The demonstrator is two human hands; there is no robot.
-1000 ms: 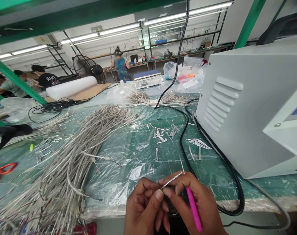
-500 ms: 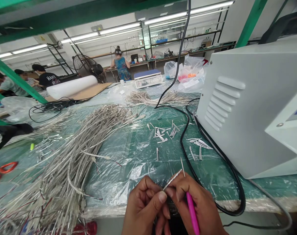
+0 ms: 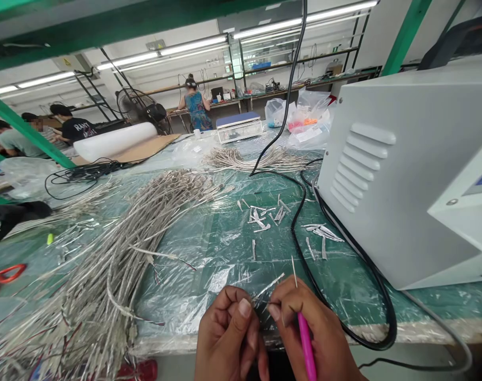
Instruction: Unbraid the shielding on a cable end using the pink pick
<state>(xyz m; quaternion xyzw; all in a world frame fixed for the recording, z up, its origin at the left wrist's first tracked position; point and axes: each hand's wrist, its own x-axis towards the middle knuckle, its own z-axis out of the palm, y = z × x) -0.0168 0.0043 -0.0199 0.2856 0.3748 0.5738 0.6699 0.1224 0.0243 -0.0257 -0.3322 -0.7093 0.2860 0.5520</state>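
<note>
**bench_lurker:** Compared with 0.5 s back, the 2 hands have been eased slightly apart. The left thumb (image 3: 244, 308) and right forefinger tip (image 3: 273, 312) were touching then and are now split by a small gap, and the whole lot has been shifted a touch left. How's this bit best handled?

**foil_fan:** From the look of it, the foil sliver (image 3: 269, 287) should be kept pinched close to its root, so it gets peeled rather than torn. A short grip is reckoned safer, since thin dark strands can be made out in the gap and could be nicked by the needle of the pink tool (image 3: 305, 344). That needle is best kept pointed up and away, as it is now.

**bench_lurker:** And where's the sliver sat relative to the fingers?

**foil_fan:** Its lower end looks nipped between thumb and forefinger of the left hand (image 3: 229, 344), which are pressed together. The free end is angled up and right over the gap, just beside the right forefinger tip. Whether it's touched there can't be told. The right hand (image 3: 324, 338) is curled closed round the pink tool, with the needle poking up past the knuckles. Everything is held over the near edge of the green mat (image 3: 225, 243). The loose foil scraps (image 3: 265, 214) are well apart further back, and the cable bundle (image 3: 137, 238) is off to the left.
</note>
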